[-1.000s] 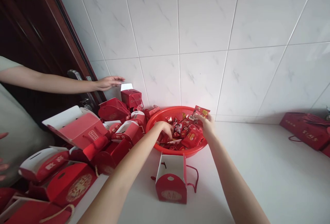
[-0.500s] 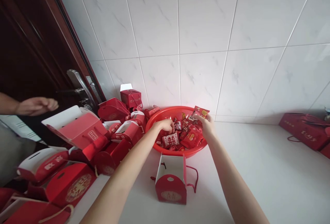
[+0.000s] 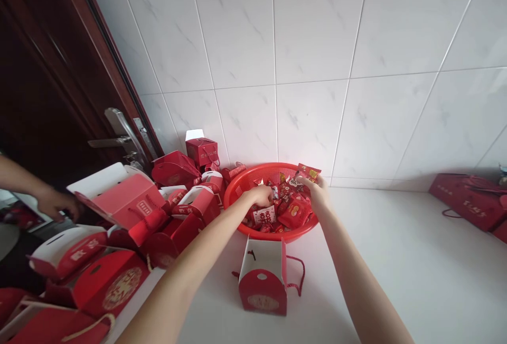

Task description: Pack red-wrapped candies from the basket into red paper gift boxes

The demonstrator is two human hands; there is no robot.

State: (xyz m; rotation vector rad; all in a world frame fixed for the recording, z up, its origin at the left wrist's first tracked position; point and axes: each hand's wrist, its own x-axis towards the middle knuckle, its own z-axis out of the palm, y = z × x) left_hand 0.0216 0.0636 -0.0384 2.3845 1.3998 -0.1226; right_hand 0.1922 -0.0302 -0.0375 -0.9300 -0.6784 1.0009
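Observation:
A red plastic basket (image 3: 233,196) by the wall holds many small wrapped sweets in red and white packets. My left hand (image 3: 259,194) is down among them, fingers curled inward; whatever lies under its fingertips is hidden. Over the basket's right side, my right hand (image 3: 317,188) grips a red sweet packet (image 3: 309,171) between thumb and fingers. A white packet with red characters (image 3: 264,216) lies just below my left hand. In front of the basket stands an open red gift box (image 3: 262,288), white inside, with red rope handles out at its sides.
Many red gift boxes (image 3: 122,196) are piled at the left, several with lids up. Another person's hand (image 3: 59,204) hangs beside them, near the dark door (image 3: 47,69). A darker red box (image 3: 467,201) stands at the far right of the white tabletop (image 3: 388,249).
My left hand has shifted slightly right within the basket. My right hand stays put with its packet. The other person's hand has dropped lower, towards the piled boxes.

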